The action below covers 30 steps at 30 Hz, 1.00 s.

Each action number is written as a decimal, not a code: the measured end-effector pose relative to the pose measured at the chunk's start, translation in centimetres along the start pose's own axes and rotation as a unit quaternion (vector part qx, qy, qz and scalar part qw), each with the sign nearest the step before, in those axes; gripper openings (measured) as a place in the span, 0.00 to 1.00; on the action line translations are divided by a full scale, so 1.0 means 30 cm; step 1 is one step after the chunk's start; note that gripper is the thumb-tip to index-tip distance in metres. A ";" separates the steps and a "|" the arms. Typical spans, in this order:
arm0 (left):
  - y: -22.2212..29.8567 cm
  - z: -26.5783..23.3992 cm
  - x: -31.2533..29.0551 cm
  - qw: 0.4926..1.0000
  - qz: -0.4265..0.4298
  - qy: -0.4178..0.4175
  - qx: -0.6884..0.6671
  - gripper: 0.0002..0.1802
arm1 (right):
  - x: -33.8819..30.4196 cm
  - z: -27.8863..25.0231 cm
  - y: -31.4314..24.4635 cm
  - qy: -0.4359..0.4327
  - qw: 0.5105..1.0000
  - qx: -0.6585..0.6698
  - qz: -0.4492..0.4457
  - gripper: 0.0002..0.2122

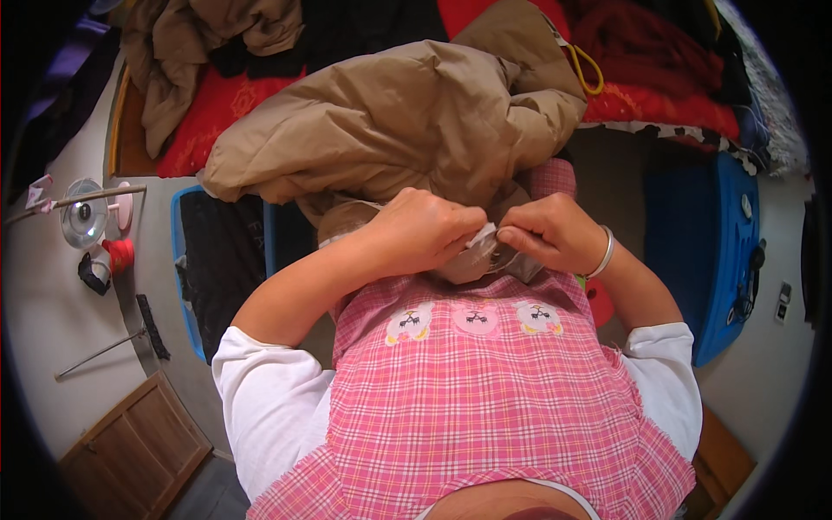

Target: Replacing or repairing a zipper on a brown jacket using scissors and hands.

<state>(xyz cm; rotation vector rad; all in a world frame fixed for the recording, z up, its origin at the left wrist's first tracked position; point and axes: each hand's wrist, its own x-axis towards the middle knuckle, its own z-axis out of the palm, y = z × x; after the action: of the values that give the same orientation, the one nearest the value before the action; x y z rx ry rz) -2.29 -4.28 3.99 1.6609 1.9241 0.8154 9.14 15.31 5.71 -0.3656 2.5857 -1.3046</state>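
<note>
A tan puffer jacket [407, 113] lies in folds across my lap and reaches up onto the bed in front of me. Close to my waist, my left hand [425, 227] is closed in a pinch on a pale edge of cloth [475, 256] that seems to belong to the jacket. My right hand [552, 230], with a silver bangle [605, 251] at its wrist, pinches the same edge just to the right. Only a small gap parts the two hands. Whether anything small sits between the fingertips is hidden. Below them is my pink checked apron [468, 390].
Red bedding [225, 108] and dark clothes cover the bed. On the jacket's far right end is a yellow cord loop [589, 74]. A blue-rimmed bin with dark cloth [221, 260] stands at left, a blue cabinet [702, 251] at right. A fan [85, 212] is farther left.
</note>
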 end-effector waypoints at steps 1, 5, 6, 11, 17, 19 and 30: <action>-0.005 -0.011 -0.015 0.999 0.030 -0.016 0.035 0.07 | -0.015 -0.006 0.003 0.000 1.000 0.001 0.002 0.05; -0.148 -0.126 -0.190 0.987 -0.129 0.069 0.061 0.03 | -0.188 -0.153 0.138 0.098 0.985 -0.036 0.135 0.10; -0.142 -0.140 -0.222 0.982 -0.146 0.122 -0.017 0.05 | -0.227 -0.168 0.148 0.152 0.979 -0.026 0.135 0.11; -0.187 -0.176 -0.228 0.978 -0.159 0.129 0.045 0.07 | -0.245 -0.175 0.176 0.120 0.980 0.036 0.152 0.13; -0.321 -0.218 -0.406 0.918 -0.297 0.233 0.124 0.10 | -0.490 -0.296 0.312 0.287 0.911 0.026 0.295 0.13; -0.268 -0.238 -0.346 0.921 -0.339 0.169 0.095 0.11 | -0.488 -0.283 0.258 0.298 0.907 0.070 0.291 0.14; 0.028 -0.190 0.036 0.967 -0.051 0.248 -0.011 0.11 | -0.316 -0.461 -0.121 0.365 0.838 0.403 -0.031 0.17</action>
<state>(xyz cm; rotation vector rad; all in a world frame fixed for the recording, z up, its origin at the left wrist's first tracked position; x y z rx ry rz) -5.79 -3.91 8.68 1.4202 2.2912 1.3007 14.30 26.65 17.49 0.2716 2.1405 -2.7906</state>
